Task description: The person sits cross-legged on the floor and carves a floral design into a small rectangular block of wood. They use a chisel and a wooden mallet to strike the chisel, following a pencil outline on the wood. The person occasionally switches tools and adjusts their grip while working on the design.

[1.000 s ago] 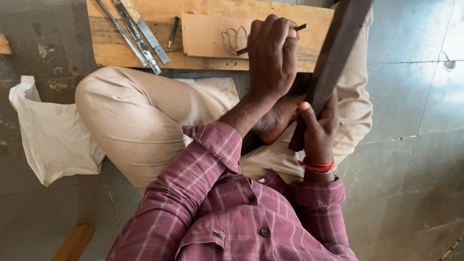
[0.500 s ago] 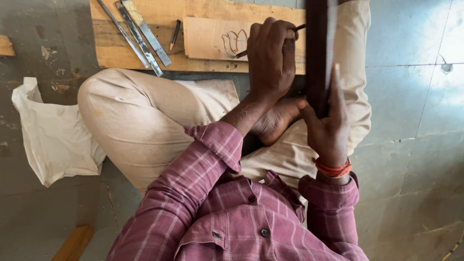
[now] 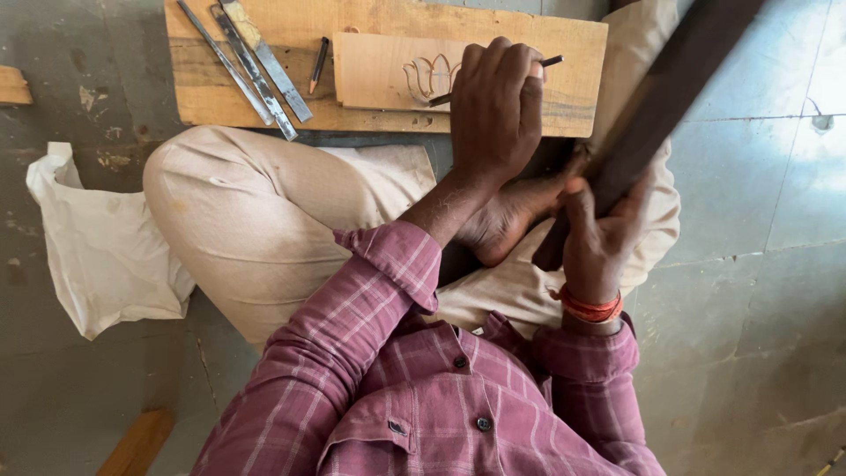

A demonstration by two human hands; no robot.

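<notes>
The left hand [image 3: 498, 110] grips a thin chisel [image 3: 551, 62] on the pale flower-carved panel [image 3: 379, 70], while the right hand [image 3: 599, 234] clasps a dark mallet [image 3: 670, 97], now tilted rightward from upright.

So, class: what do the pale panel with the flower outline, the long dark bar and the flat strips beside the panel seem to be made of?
Pale flower-outlined panel: unfinished light wood, with visible grain. Long dark bar in the right hand: probably dark wood, matte; blurred. Flat grey strips: likely metal, with a dull sheen.

Soft daylight, perhaps slight motion blur
</notes>
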